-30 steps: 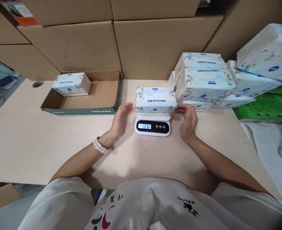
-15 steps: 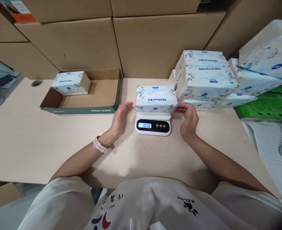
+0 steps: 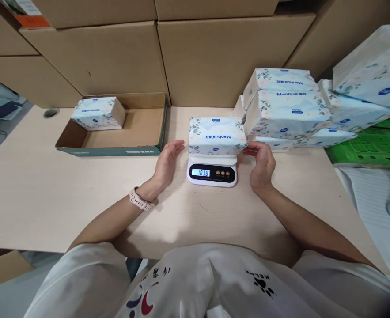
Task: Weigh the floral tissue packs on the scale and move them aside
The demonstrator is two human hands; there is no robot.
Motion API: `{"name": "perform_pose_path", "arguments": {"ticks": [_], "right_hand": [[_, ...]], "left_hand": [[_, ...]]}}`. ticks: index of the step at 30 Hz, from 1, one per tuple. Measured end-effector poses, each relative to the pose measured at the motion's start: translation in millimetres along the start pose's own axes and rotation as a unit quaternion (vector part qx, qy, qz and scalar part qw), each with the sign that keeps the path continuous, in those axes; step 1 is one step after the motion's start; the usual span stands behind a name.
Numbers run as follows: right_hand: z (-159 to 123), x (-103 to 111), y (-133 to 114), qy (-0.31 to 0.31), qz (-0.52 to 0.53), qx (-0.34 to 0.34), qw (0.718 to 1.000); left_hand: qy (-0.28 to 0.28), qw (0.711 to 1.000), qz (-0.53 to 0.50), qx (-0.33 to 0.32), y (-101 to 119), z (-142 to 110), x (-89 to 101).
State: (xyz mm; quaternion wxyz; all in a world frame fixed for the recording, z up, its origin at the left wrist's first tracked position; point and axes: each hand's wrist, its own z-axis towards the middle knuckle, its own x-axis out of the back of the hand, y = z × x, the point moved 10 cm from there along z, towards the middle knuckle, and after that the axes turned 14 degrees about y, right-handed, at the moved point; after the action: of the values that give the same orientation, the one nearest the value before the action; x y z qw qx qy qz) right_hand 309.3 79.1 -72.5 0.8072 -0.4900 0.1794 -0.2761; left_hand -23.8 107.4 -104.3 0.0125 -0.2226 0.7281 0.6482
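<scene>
"Resting where, the pack (image 3: pixel 216 134)?"
"On the scale (image 3: pixel 212 160), its display (image 3: pixel 200 172) lit."
"And the hands?"
"Left grip (image 3: pixel 168 162): open, empty, left of the scale. Right grip (image 3: pixel 262 165): loosely open, right of the scale, fingers (image 3: pixel 252 149) beside the pack; I can't tell if they touch."

my left hand (image 3: pixel 166 164) and right hand (image 3: pixel 263 167) reach forward, turned to face each other.

my left forearm (image 3: pixel 105 221) angles forward and inward, its wrist (image 3: pixel 146 192) bent slightly back, fingers (image 3: pixel 176 145) together and nearly straight; my right forearm (image 3: pixel 314 229) mirrors that angle from the other side, its hand held in a loose curve, unclenched, with the fingertips (image 3: pixel 249 147) pointing inward.
</scene>
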Motion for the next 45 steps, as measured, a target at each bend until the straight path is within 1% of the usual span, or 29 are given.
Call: {"name": "perform_pose_path", "arguments": {"ticks": [8,21,31,34,37,39,42,44,45], "right_hand": [[-0.1,0.1,-2.0,-0.002,0.015,0.012,1.000],[0.6,-0.4,-2.3,0.001,0.006,0.021,1.000],[0.3,-1.0,0.1,-0.002,-0.003,0.012,1.000],[0.3,-1.0,1.4,-0.003,-0.005,0.004,1.000],[-2.4,-9.4,3.2,-0.053,-0.016,-0.001,0.998],[-5.9,-17.0,3.7,-0.097,-0.038,0.007,0.995],[-8.8,-24.6,0.7,-0.130,-0.073,0.023,0.989],[-8.4,-30.4,-9.6,-0.136,-0.078,0.035,0.987],[-7.6,-34.8,-19.7,-0.138,-0.073,0.049,0.987]], "left_hand": [[-0.002,1.000,-0.004,0.003,0.5,-0.2,-1.2],[-0.003,1.000,-0.001,0.003,0.4,0.4,-1.6],[-0.007,1.000,0.004,0.001,-1.5,2.3,-0.7],[-0.003,1.000,0.021,0.000,-2.9,0.9,-0.9],[-0.020,0.998,0.048,-0.022,3.9,-8.0,-10.3],[-0.056,0.996,0.049,-0.039,11.9,-17.9,-24.0],[-0.102,0.992,0.043,-0.054,23.1,-30.6,-43.1],[-0.111,0.991,0.039,-0.060,29.8,-34.0,-49.7],[-0.112,0.991,0.035,-0.063,34.0,-34.2,-51.1]]}}
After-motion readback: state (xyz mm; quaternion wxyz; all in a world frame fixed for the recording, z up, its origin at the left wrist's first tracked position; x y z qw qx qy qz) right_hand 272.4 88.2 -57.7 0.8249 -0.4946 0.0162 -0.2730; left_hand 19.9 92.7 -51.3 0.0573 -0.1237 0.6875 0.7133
